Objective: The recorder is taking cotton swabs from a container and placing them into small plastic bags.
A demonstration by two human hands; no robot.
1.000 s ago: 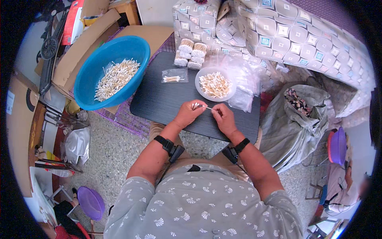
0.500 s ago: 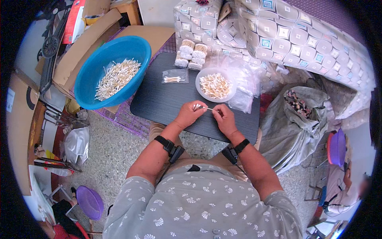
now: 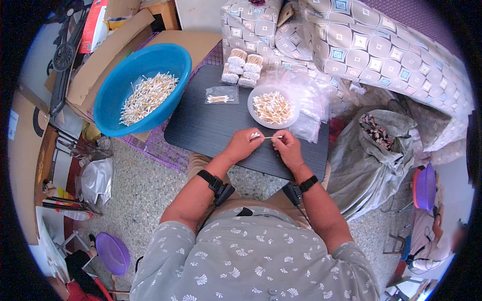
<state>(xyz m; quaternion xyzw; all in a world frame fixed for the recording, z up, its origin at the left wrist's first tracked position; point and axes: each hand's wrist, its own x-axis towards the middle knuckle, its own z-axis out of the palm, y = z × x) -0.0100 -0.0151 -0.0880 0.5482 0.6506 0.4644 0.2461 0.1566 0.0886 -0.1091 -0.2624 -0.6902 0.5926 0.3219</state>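
Over the near edge of a dark board [image 3: 211, 125], my left hand [image 3: 243, 144] pinches a small bunch of cotton swabs [image 3: 256, 135]. My right hand [image 3: 285, 145] holds the other end of one thin swab that spans between the two hands. Just beyond them sits a clear round bowl [image 3: 272, 108] full of swabs. A small clear bag with a few swabs [image 3: 221, 95] lies further left on the board. Bundled swab packs [image 3: 241, 67] stand at the board's far edge.
A blue basin [image 3: 143, 88] heaped with loose swabs rests on cardboard at the left. Loose clear plastic bags [image 3: 309, 105] lie right of the bowl. A grey sack [image 3: 371, 150] stands at the right, patterned cushions [image 3: 361, 45] behind. A purple lid [image 3: 113, 253] lies on the floor.
Both hands stay at the same spot over the board. Only the fingers shift slightly around the swabs.
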